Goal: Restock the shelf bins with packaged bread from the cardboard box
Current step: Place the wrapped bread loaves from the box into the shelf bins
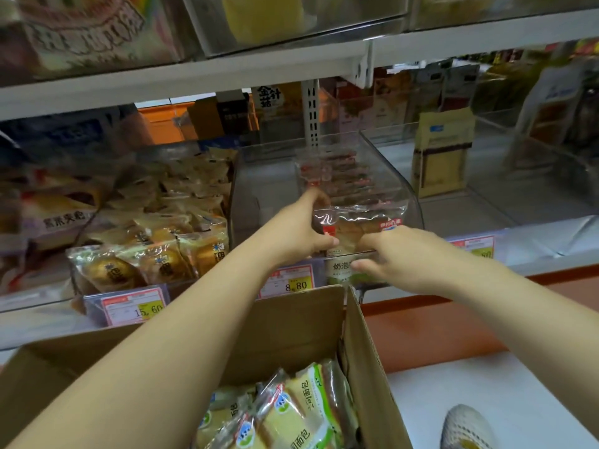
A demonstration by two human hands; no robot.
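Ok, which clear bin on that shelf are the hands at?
The middle bin, above the 8.80 price tag: left hand and right hand grip a bread package there. The left bin holds buns.

Arms outstretched, left hand and right hand curled.

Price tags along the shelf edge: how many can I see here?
3. The 15.60 tag sits at the left, the 8.80 tag in the middle above the cardboard box, and a third tag just right of the right hand. Others may be hidden behind the arms.
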